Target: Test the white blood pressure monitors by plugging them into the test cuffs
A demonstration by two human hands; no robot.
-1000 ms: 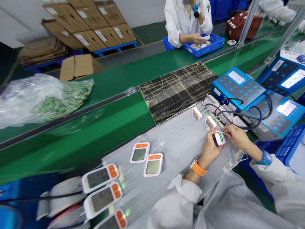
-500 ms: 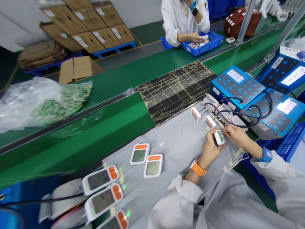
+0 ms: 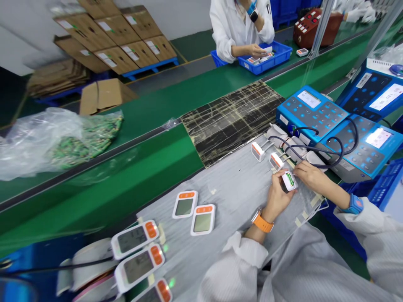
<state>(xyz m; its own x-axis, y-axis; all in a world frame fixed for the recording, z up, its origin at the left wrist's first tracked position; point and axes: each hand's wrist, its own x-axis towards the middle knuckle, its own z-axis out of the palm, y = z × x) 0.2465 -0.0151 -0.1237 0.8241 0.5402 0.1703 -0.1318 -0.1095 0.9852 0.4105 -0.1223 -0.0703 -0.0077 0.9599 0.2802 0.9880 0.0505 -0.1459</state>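
Note:
My left hand (image 3: pixel 279 196) is closed round a small white monitor (image 3: pixel 289 180), whose back faces up and shows green batteries in its compartment. Beside its right edge, my right hand (image 3: pixel 310 177) has its fingers pinched together near the tubing; what they hold, if anything, is too small to make out. Just beyond my hands, two monitors with orange buttons stand on edge, one (image 3: pixel 257 152) farther left and one (image 3: pixel 276 161) nearer, both joined to white cuffs (image 3: pixel 294 147) by thin connectors. Two more monitors (image 3: pixel 185 204) (image 3: pixel 203 219) lie face up on the grey mat.
Blue testers (image 3: pixel 311 110) with dark hoses stand at the right. Several monitors (image 3: pixel 138 266) with cuffs lie at lower left. A bag of green boards (image 3: pixel 91 134) rests at far left. Across the green bench, a person handles items over a blue tray (image 3: pixel 281 54).
The view has shifted slightly. Both of my hands stay in nearly the same place on and beside the white monitor.

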